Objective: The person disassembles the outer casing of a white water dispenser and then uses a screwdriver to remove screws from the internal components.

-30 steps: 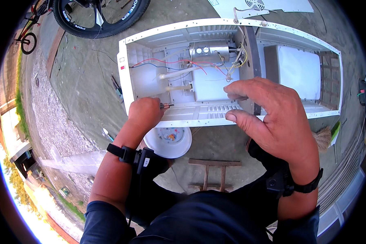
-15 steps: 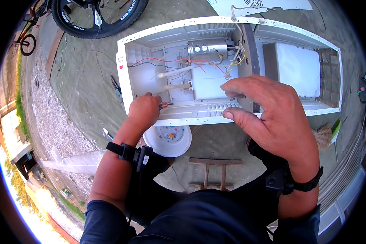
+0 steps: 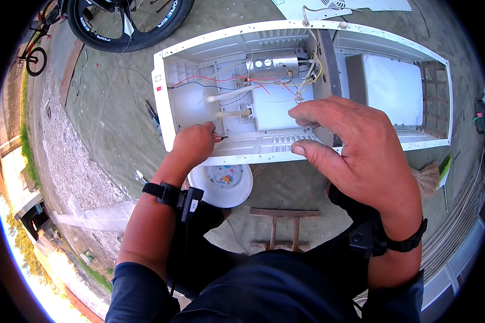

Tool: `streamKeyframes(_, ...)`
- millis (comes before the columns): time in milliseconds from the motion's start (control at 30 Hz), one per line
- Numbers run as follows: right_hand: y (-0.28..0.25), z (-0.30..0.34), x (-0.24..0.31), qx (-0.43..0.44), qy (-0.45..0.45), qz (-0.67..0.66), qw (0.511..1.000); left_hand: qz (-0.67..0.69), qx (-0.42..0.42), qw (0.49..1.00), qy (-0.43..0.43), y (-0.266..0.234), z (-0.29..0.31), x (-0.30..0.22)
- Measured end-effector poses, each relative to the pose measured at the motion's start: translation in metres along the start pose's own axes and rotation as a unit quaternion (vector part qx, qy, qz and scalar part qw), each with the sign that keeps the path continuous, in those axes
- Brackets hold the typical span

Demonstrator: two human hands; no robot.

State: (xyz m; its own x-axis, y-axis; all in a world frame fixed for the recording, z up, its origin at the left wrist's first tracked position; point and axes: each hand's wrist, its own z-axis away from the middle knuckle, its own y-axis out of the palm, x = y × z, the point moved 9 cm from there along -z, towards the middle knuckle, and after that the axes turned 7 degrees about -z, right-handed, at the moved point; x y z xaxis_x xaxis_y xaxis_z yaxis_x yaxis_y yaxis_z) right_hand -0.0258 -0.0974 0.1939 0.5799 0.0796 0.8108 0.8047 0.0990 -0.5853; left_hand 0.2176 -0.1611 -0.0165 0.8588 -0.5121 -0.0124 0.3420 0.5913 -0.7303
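Note:
A long white appliance cabinet lies open in front of me. Inside it are a shiny metal cylinder, pale tubes, red, blue and yellow wires, and a white box-shaped part. My left hand is closed at the cabinet's near left corner. From its fingers sticks a small reddish tool with a dark tip; the rest is hidden in the grip. Above the near side, by the dark divider, hovers my right hand, open, thumb and fingers apart with nothing between them.
A white basin with a printed bottom stands against the cabinet's near side. Closer to me is a small wooden stool. A bicycle wheel is at the far left, a straw brush at the right. Pliers lie left of the cabinet.
My left hand has turned slightly, and less of the small tool shows. The right hand keeps its pose. The whole view has shifted a little.

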Motion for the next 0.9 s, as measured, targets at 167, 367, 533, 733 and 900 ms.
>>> streamKeyframes(167,0.0,0.001,0.0,0.008,0.013,0.009,1.0,-0.006,-0.056,0.998,0.035,0.007,-0.001,0.003)
streamKeyframes(367,-0.002,0.003,-0.002,0.006,0.012,0.019,1.0,-0.004,0.055,0.998,-0.018,0.005,-0.006,0.0)
streamKeyframes(533,-0.003,0.005,0.001,-0.002,0.002,0.018,1.0,-0.019,-0.072,0.997,0.011,0.0,-0.001,-0.002)
streamKeyframes(733,-0.002,0.006,0.002,0.006,0.007,0.025,1.0,0.001,0.038,0.999,-0.037,0.001,-0.007,0.003)
streamKeyframes(900,-0.003,0.008,0.003,0.003,0.008,0.023,1.0,0.007,-0.052,0.999,-0.007,-0.007,0.0,-0.003)
